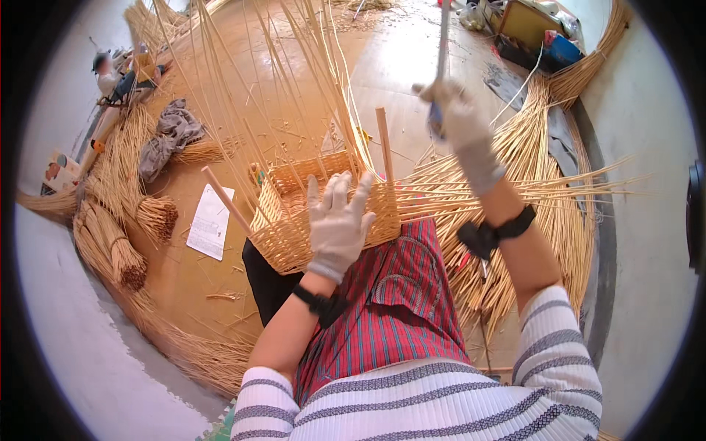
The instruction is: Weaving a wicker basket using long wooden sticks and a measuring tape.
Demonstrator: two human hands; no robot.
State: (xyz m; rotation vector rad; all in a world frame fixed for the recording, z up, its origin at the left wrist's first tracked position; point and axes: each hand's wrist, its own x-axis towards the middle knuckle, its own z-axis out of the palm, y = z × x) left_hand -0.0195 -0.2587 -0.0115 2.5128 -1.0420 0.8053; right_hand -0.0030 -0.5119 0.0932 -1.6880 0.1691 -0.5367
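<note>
A half-woven wicker basket (283, 246) rests on my lap, tilted, with long upright canes (279, 66) rising from its far side and wooden corner sticks (385, 143) standing at its corners. My left hand (340, 217), in a pale glove, lies against the basket's near wall with its fingers spread toward the rim. Raised at the upper right, my gloved right hand (460, 117) is closed round a long grey metal tool (444, 44). A blue part of that tool shows below the fist; motion blur hides its exact kind. Loose canes (507, 192) stick out from the basket's right side.
A big fan of canes (540, 242) covers the floor at right. Tied cane bundles (121, 257) lie along the left wall, near a grey cloth (170, 136). A white sheet (211, 220) lies left of the basket. A box of items (533, 33) stands at the back right.
</note>
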